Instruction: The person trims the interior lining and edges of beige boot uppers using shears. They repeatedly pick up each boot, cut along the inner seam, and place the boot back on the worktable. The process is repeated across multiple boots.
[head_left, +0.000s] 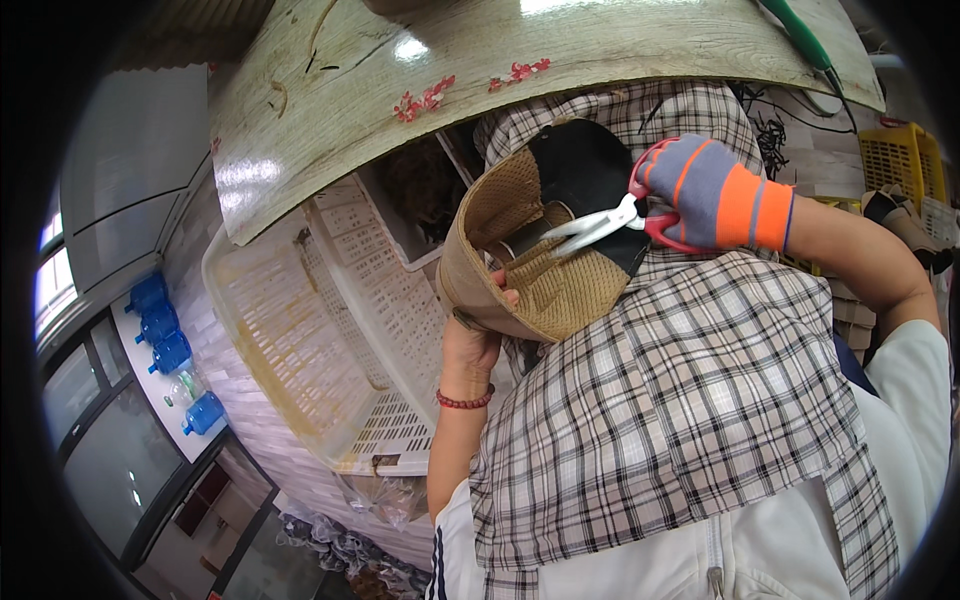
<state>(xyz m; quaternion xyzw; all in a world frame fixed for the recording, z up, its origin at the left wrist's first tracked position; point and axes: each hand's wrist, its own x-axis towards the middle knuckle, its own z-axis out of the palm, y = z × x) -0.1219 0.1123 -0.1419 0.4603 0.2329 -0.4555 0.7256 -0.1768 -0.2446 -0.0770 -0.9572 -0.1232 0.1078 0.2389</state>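
My left hand (478, 340) is bare, with a red bead bracelet (465, 398) at the wrist. It grips the near left edge of a curved tan woven piece (585, 295) with a black panel (583, 160) at its far side. The piece rests over my lap, its hollow facing up. My right hand (705, 195), in a grey and orange glove, is closed round the red handles of a pair of scissors (597, 225). The silver blades point left into the hollow; whether they touch the woven material, I cannot tell. A plaid apron (650, 390) covers my lap.
A wooden-topped table (330, 140) with red flower prints crosses the far side. A green-handled tool (800, 35) lies at its right. White plastic baskets (285, 340) stand at my left. At the right are a yellow crate (895, 160) and tan and black pieces (900, 225).
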